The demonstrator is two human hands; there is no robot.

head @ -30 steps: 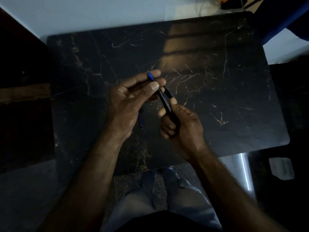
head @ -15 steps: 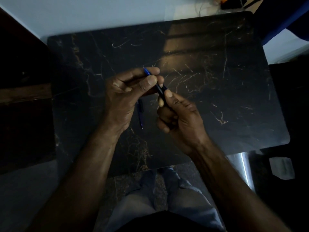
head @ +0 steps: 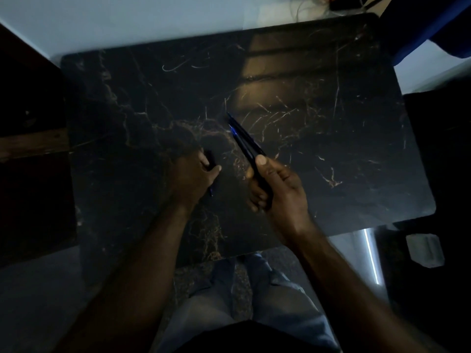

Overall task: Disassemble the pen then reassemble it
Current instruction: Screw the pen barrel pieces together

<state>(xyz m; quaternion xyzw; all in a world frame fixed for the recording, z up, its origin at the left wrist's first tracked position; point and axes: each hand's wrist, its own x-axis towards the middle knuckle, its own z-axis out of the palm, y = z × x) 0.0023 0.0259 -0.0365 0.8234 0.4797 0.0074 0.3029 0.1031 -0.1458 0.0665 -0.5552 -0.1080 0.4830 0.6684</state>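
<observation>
Pen [head: 246, 143] barrel raised in my right hand [head: 277, 186], small part under my left.
My right fingers [head: 261, 161] are curled shut round the lower end of the dark barrel, thumb pressed on top, so the free end stays clear of the bench [head: 331, 123] for working on. Its long axis runs diagonally, up and to the left away from me, blue tip leading. My left hand [head: 192, 177] sits low on the bench, well apart from the right, fingers closed over a short dark piece [head: 210, 159], I judge to keep it from rolling; a thin blue end [head: 211, 192] shows below that hand, though the gloom hides what it belongs to.
</observation>
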